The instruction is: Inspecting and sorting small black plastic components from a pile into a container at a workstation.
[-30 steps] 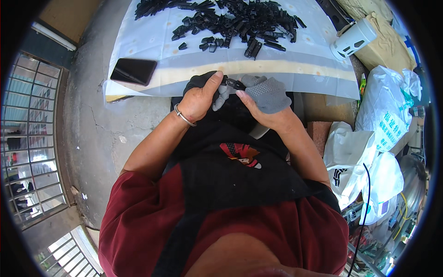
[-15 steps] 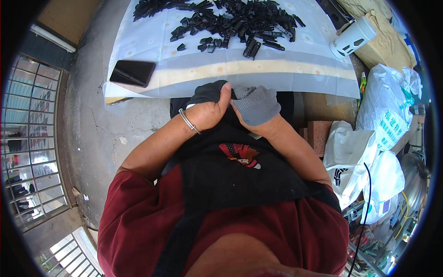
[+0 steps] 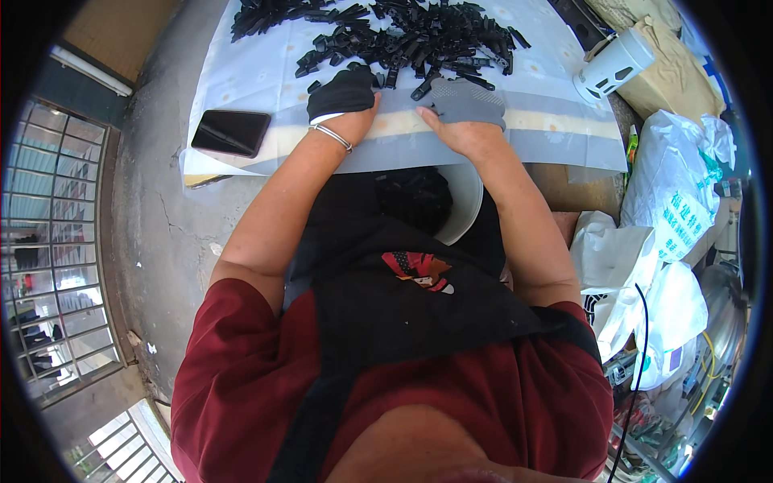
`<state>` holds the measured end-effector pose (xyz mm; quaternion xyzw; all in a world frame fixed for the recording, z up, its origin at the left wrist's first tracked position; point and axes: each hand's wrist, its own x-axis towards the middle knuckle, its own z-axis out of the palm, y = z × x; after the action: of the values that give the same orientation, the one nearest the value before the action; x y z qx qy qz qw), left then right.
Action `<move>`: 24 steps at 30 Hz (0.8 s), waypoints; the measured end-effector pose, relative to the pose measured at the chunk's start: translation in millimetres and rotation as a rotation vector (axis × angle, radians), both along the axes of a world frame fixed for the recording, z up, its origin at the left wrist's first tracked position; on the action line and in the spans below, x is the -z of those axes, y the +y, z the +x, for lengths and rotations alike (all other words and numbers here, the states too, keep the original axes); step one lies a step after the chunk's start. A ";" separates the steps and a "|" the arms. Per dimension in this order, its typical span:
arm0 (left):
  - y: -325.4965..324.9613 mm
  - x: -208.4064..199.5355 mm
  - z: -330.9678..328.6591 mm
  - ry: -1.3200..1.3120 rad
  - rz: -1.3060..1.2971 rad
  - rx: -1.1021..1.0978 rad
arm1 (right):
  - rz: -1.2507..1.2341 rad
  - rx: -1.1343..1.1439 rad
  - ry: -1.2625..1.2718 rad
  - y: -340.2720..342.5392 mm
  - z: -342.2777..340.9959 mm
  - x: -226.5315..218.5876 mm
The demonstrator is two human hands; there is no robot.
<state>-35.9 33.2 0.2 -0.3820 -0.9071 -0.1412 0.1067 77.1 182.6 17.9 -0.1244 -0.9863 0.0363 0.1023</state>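
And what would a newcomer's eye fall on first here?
Probably the heap of small black parts across the far side of the white-covered table. Next, at the heap's near edge, the black-gloved left hand and grey-gloved right hand. A dark phone lies to their left.

Both hands on the desk, at the near edge of the black plastic parts. Left hand, black glove, metal bangle on wrist. Right hand, grey dotted glove, one dark piece right by its fingers. Can't see either grip from here. Phone flat to the left, white tumbler far right. Pale bucket below the desk edge, dark contents. White bags stacked right.
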 end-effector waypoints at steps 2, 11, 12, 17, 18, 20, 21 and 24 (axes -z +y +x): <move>-0.5 7.8 -2.1 0.009 -0.003 0.006 | 0.025 -0.028 -0.019 -0.3 2.0 1.7; -18.6 6.1 3.2 0.021 0.069 0.078 | -0.187 0.006 0.181 18.1 27.8 9.0; -19.7 7.2 2.0 0.034 0.068 0.064 | -0.347 -0.024 0.274 19.8 28.6 12.3; -24.3 -1.4 6.8 -0.121 0.032 -0.008 | -1.098 0.041 0.234 -2.6 40.7 14.1; -27.4 2.7 9.3 -0.106 0.090 0.065 | -1.249 0.022 0.283 -9.2 43.0 14.4; -32.7 9.9 14.8 -0.138 0.166 0.159 | -1.073 -0.100 0.195 -16.8 48.2 7.0; -34.4 2.5 23.3 -0.138 0.163 0.160 | -0.893 -0.215 0.109 -19.4 50.2 2.4; -41.0 -10.0 41.8 -0.354 0.098 0.345 | -0.841 -0.381 0.129 -28.7 52.5 3.5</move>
<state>5.9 -7.8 10.2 -0.4948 -0.8251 -0.2659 -0.0609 129.6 153.9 14.4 0.0307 -0.8828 0.4590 0.0954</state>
